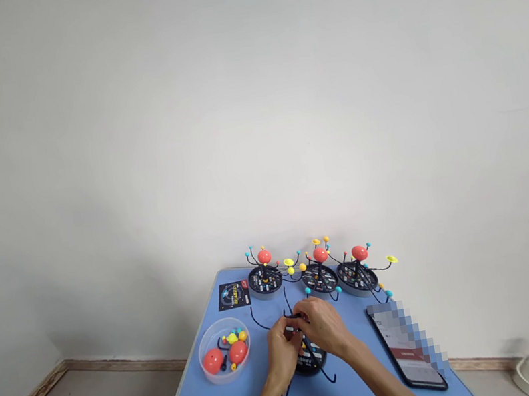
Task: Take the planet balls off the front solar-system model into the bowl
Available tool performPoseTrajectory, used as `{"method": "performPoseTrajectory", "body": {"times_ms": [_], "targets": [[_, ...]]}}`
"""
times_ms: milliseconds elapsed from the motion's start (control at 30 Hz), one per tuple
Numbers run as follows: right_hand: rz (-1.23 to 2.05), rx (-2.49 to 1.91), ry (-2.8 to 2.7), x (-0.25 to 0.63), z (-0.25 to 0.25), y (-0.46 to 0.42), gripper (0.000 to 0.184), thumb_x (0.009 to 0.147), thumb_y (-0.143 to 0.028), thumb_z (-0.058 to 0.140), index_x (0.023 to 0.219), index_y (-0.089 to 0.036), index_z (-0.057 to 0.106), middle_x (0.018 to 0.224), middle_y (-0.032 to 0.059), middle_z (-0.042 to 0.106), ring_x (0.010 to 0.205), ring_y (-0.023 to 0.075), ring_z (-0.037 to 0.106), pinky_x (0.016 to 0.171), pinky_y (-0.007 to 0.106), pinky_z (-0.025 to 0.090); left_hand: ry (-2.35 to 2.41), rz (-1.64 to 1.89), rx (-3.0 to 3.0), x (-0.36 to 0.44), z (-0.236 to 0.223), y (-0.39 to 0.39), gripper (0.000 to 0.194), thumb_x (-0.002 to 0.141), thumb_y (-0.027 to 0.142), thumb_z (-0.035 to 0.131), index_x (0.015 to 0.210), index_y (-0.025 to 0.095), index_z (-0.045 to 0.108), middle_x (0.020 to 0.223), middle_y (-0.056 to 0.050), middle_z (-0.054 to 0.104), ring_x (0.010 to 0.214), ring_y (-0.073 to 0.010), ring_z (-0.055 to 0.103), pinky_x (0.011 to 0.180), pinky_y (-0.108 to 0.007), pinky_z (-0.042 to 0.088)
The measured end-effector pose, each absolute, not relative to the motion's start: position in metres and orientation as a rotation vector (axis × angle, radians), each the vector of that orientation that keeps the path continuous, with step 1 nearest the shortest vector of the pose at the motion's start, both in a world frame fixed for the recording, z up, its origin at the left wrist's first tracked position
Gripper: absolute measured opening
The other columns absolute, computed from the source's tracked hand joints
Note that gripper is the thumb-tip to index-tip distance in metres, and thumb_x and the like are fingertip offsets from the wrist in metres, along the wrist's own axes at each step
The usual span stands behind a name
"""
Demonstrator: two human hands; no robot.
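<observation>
Both hands met over a round black base (310, 358) at the near middle of the blue desk (356, 379). The left hand (282, 347) and right hand (322, 325) pinched thin black wire arms (292, 318) rising from that base. Left of the base sat a clear round plastic bowl (207, 373) holding two smooth red half-spheres, yellow balls and small beads. Right of the base lay a flat dark phone (408, 353). Beyond the base stood three finished models (318, 269) with red globes on curved wires, and a black square card (233, 295).

left hand (282, 347) and right hand (322, 325) close together, fingers curled, forearms reaching forward, wrists near each other
</observation>
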State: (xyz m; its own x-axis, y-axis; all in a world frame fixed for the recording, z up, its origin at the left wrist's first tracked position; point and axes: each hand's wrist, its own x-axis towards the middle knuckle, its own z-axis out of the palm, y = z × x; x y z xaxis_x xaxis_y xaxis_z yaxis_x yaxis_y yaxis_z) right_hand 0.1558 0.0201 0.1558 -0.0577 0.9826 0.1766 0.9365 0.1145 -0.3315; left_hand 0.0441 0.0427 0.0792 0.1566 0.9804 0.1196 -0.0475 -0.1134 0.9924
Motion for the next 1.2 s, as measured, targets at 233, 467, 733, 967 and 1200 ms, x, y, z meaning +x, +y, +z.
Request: {"method": "performPoseTrajectory", "body": {"times_ms": [233, 467, 733, 967, 1200], "targets": [[0.163, -1.907, -2.077, 0.160, 0.154, 0.023, 0.029, 0.081, -0.009, 0.048, 0.090, -0.019, 0.074, 0.086, 0.0054, 0.073, 0.085, 0.0167, 0.062, 0.067, 0.024, 0.032, 0.988, 1.208, 1.314, 0.045, 0.074, 0.044, 0.011, 0.063, 0.022, 0.061, 0.073, 0.018, 0.062, 0.043, 0.008, 0.051, 0.038, -0.0101, 0.046, 0.043, -0.021, 0.030], [0.141, -1.852, -2.202, 0.161, 0.153, 0.020, 0.027, 0.086, -0.007, 0.047, 0.088, -0.017, 0.072, 0.088, 0.0064, 0.073, 0.087, 0.0176, 0.062, 0.071, 0.024, 0.036, 0.941, 1.221, 1.281, 0.047, 0.072, 0.045, 0.013, 0.063, 0.022, 0.063, 0.075, 0.018, 0.064, 0.046, 0.008, 0.052, 0.039, -0.0093, 0.047, 0.042, -0.020, 0.029], [0.030, -1.912, -2.480, 0.153, 0.170, 0.019, 0.028, 0.089, -0.005, 0.045, 0.094, -0.013, 0.072, 0.097, 0.0120, 0.072, 0.097, 0.0214, 0.063, 0.075, 0.026, 0.037, 0.944, 1.229, 1.221, 0.048, 0.064, 0.047, 0.013, 0.062, 0.021, 0.067, 0.073, 0.018, 0.062, 0.046, 0.008, 0.054, 0.039, -0.0095, 0.050, 0.044, -0.021, 0.032], [0.043, -1.945, -2.544, 0.154, 0.174, 0.026, 0.023, 0.090, -0.014, 0.051, 0.091, -0.016, 0.074, 0.093, 0.0141, 0.074, 0.091, 0.0230, 0.067, 0.070, 0.027, 0.037, 0.907, 1.222, 1.177, 0.049, 0.059, 0.050, 0.018, 0.059, 0.024, 0.067, 0.074, 0.017, 0.064, 0.047, 0.009, 0.054, 0.038, -0.0085, 0.047, 0.043, -0.021, 0.029], [0.127, -1.931, -2.515, 0.152, 0.169, 0.026, 0.022, 0.084, -0.009, 0.053, 0.090, -0.018, 0.072, 0.090, 0.0106, 0.074, 0.090, 0.0219, 0.068, 0.065, 0.026, 0.033, 0.879, 1.207, 1.145, 0.050, 0.055, 0.050, 0.026, 0.057, 0.032, 0.073, 0.075, 0.017, 0.062, 0.048, 0.008, 0.054, 0.039, -0.0082, 0.046, 0.043, -0.022, 0.032]]}}
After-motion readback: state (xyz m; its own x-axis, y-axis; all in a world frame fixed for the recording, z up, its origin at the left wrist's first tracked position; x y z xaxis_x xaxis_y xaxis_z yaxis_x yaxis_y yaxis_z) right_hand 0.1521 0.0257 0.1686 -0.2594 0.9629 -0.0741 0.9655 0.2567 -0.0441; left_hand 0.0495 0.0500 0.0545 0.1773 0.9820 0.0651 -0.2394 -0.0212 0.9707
